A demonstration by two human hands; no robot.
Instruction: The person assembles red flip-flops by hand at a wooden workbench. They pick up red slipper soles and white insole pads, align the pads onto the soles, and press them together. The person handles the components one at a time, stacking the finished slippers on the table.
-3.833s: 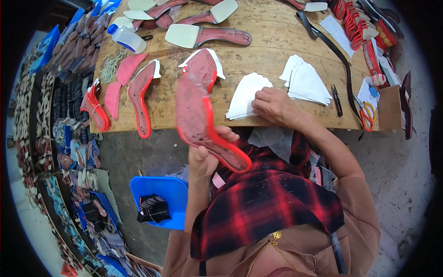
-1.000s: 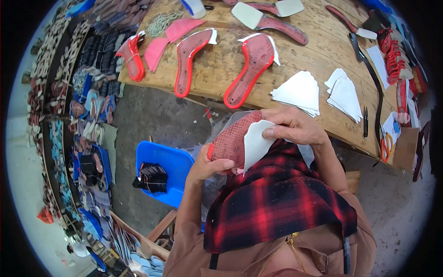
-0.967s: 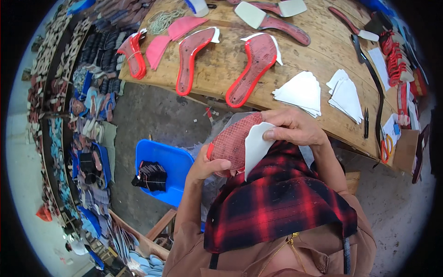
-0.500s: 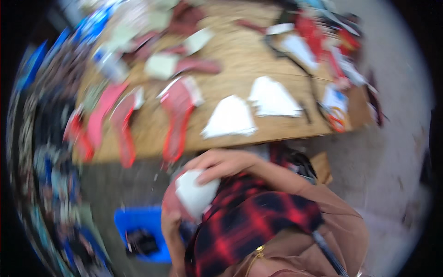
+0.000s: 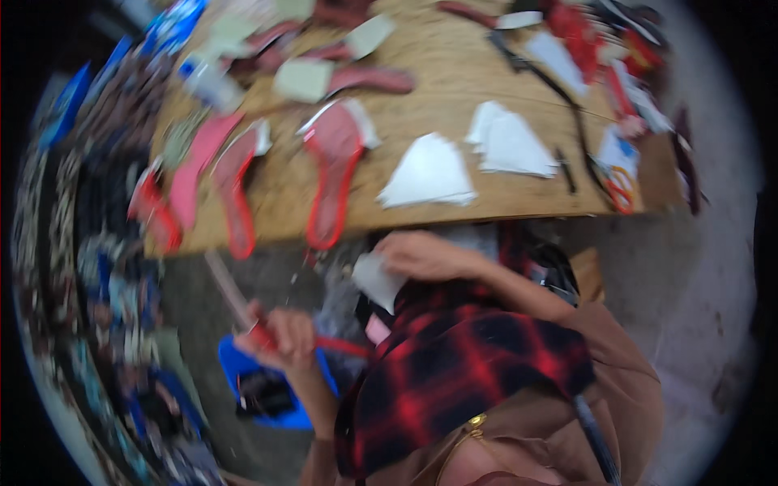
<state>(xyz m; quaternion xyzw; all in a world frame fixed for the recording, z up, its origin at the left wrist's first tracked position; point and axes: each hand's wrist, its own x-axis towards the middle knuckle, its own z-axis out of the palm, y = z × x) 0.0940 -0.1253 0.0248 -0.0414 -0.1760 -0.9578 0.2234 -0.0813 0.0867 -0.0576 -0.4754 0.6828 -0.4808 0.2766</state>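
My left hand (image 5: pixel 284 336), blurred, is closed around a red insole-shaped piece (image 5: pixel 344 347), seen nearly edge-on. A thin pale strip (image 5: pixel 229 287) juts up and left from the same hand; whether it belongs to that piece I cannot tell. In front of the table edge, my right hand (image 5: pixel 425 255) pinches a white sheet piece (image 5: pixel 378 279) that hangs from its fingers over a red-and-black plaid cloth (image 5: pixel 478 356) on my lap. A clear gap separates the two hands.
On the wooden table (image 5: pixel 429 97) lie red insole pieces (image 5: pixel 331 174) with white ends, a pink strip (image 5: pixel 198 170) and two stacks of white pieces (image 5: pixel 428 174). Orange-handled scissors (image 5: pixel 621 188) lie at the right. A blue stool (image 5: pixel 279 413) stands below; piled material (image 5: pixel 81 243) lines the left.
My hands, together on the red insole and white piece before, have parted. The left went left and slightly up with the red piece; the right kept the white piece. The view has shifted somewhat.
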